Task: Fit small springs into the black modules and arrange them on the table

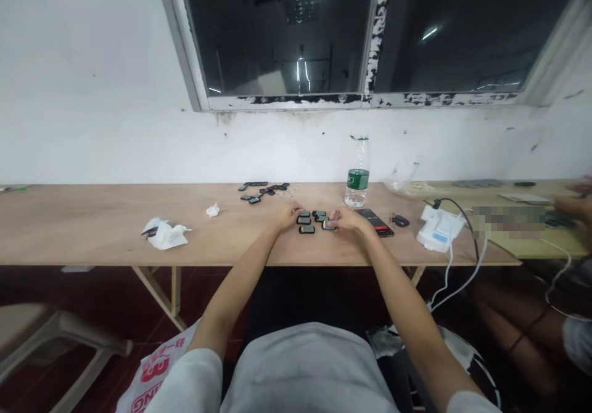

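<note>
Several small black-rimmed grey rectangular pieces (306,230) lie in two short columns on the wooden table (240,240) between my hands. My left hand (289,216) is at the left column, its fingers closed at the edge of the topmost piece (304,214). At the right column my right hand (346,218) has its fingers closed on the nearest piece (328,224), which shows a yellow spot. The fingers partly cover both pieces. Farther back lies a loose group of similar dark pieces (254,200), with tiny light-coloured bits (285,193) beside it.
Right of my hands are a phone (377,222), a water bottle (357,182), a black mouse-like object (401,220) and a white box with cables (439,228). Crumpled tissues (166,235) lie left. Another person's hand (573,209) is at far right.
</note>
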### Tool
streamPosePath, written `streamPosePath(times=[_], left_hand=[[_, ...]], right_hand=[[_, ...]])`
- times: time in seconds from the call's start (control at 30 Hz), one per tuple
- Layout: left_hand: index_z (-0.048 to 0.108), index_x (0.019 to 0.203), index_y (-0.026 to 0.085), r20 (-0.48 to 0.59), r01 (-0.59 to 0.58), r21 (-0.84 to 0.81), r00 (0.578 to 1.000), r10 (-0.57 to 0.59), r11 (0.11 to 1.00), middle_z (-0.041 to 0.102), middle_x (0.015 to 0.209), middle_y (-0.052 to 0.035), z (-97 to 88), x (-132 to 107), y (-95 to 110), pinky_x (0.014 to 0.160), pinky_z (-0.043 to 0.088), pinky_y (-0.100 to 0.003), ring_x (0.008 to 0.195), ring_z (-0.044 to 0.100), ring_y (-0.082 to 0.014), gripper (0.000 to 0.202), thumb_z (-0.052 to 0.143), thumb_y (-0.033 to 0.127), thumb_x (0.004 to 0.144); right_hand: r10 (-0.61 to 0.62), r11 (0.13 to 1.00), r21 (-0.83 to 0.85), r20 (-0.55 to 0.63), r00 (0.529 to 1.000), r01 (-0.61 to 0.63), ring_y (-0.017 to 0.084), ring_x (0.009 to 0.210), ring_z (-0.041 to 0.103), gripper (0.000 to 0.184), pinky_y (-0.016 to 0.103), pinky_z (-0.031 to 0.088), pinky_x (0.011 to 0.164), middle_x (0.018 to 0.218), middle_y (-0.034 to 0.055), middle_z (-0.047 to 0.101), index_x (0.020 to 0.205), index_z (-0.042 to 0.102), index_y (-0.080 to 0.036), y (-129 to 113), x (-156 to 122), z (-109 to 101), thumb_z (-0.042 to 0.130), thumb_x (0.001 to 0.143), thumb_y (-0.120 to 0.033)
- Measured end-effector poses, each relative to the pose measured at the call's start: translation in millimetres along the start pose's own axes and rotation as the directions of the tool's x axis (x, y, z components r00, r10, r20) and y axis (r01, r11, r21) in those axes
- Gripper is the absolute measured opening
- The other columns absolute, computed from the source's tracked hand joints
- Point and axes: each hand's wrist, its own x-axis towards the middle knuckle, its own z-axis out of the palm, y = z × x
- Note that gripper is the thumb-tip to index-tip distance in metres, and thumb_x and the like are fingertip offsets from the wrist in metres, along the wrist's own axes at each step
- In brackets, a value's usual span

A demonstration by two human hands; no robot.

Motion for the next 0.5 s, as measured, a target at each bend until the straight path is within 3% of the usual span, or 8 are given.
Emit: streamPosePath(times=[0.1,0.23,0.5], left_hand=[[0.079,0.105,0.019,0.026,-0.095,0.014,0.995,0.095,0.995,0.076,0.101,-0.0086,5.2,-1,12,0.092,0.057,-0.035,0.095,0.070,-0.0222,0.026,0.057,0.032,0.102],[0.076,0.124,0.021,0.022,-0.198,0.023,0.980,0.197,0.980,0.073,0.122,-0.0097,8.9,-2,18,0.102,0.056,-0.038,0.110,0.070,-0.0238,0.030,0.060,0.033,0.102],[0.080,0.114,0.021,0.064,-0.193,0.021,0.980,0.191,0.981,0.074,0.127,-0.0105,9.2,0,10,0.110,0.055,-0.041,0.118,0.070,-0.0247,0.029,0.054,0.022,0.102]], right_hand=[[-0.027,0.973,0.231,-0.009,1.000,0.029,0.018,0.056,0.070,0.021,0.024,0.052,0.054,0.070,0.0044,0.075,0.080,0.067,-0.018,-11,13,4,0.086,0.079,-0.026],[-0.095,0.914,0.388,-0.080,0.992,0.119,0.017,0.056,0.071,0.026,0.023,0.054,0.052,0.071,0.0048,0.076,0.082,0.066,-0.018,-22,30,16,0.090,0.078,-0.029],[0.023,0.820,0.568,-0.155,0.988,0.070,0.018,0.062,0.074,0.028,0.025,0.061,0.059,0.075,0.0043,0.076,0.087,0.065,-0.018,-15,31,36,0.089,0.081,-0.030]])
